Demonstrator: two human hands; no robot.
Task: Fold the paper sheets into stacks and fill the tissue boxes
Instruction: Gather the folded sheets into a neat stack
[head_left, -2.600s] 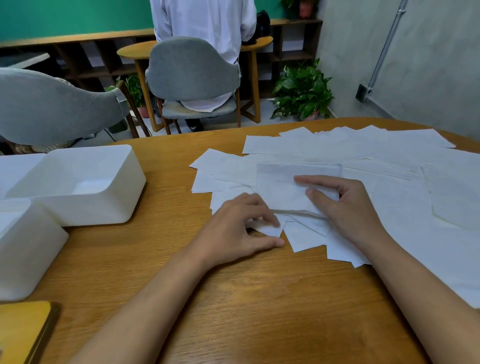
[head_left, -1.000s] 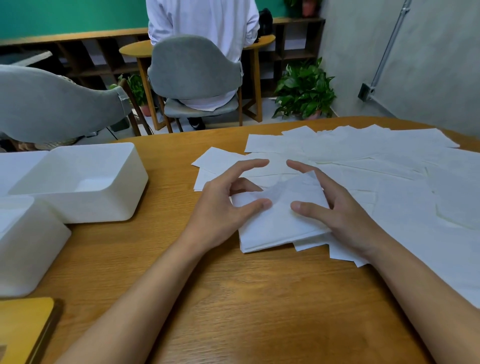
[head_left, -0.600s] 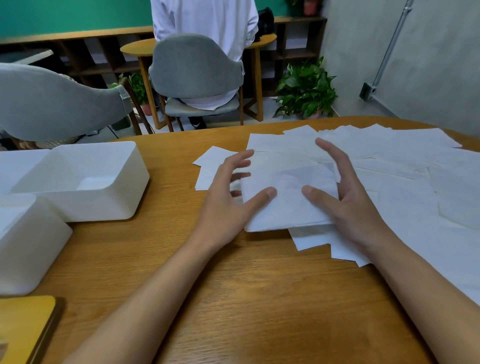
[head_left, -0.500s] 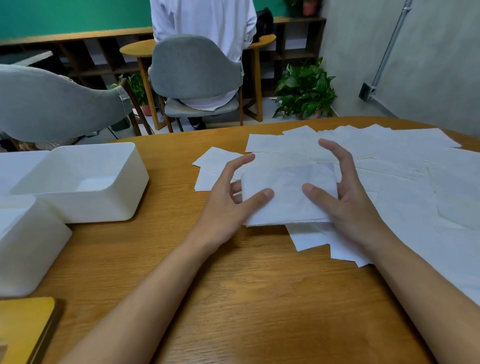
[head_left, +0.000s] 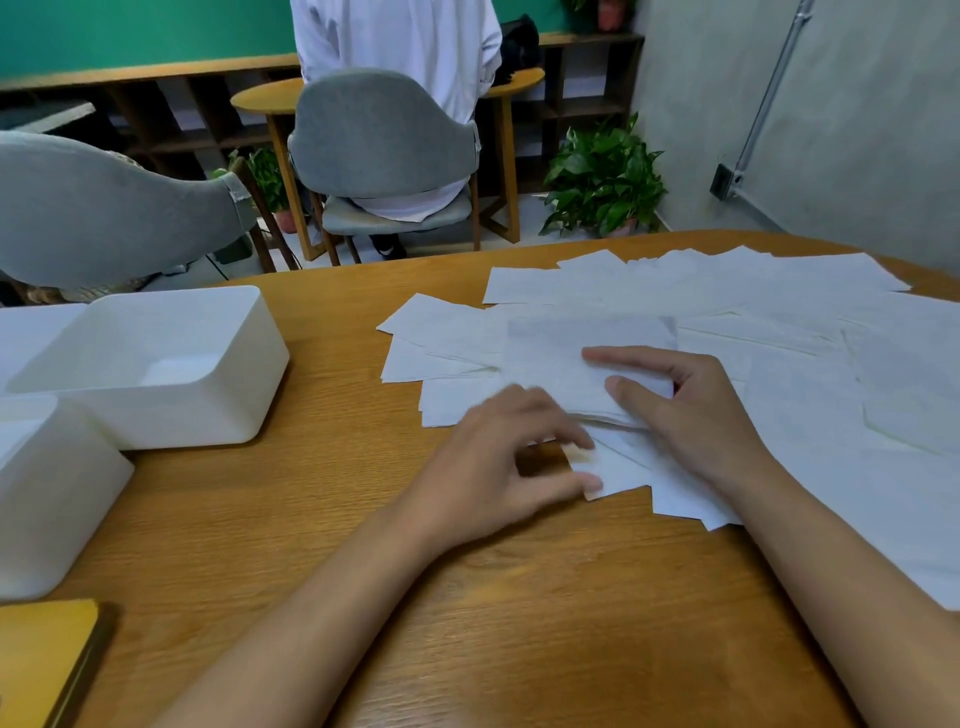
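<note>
Many white paper sheets (head_left: 779, 322) lie spread over the right half of the wooden table (head_left: 467, 623). A folded stack of sheets (head_left: 561, 358) rests on them near the middle. My right hand (head_left: 696, 415) presses on that stack, with its index finger stretched flat and its thumb on top. My left hand (head_left: 498, 462) is just left of the stack; its thumb and curled fingers pinch the near corner of a loose sheet (head_left: 615, 470). Two white tissue boxes stand at the left, the farther one (head_left: 218, 410) open and showing nothing inside, the nearer box (head_left: 57, 499) cut by the frame edge.
A yellow flat object (head_left: 41, 660) lies at the table's near left corner. Beyond the table are a grey chair (head_left: 104, 208), a second grey chair (head_left: 384, 135) with a person in white seated on it, and a potted plant (head_left: 602, 182).
Both hands had lifted and squared the folded stack between them. It now lies flat under my right hand, and my left hand has dropped toward me onto a loose sheet's corner.
</note>
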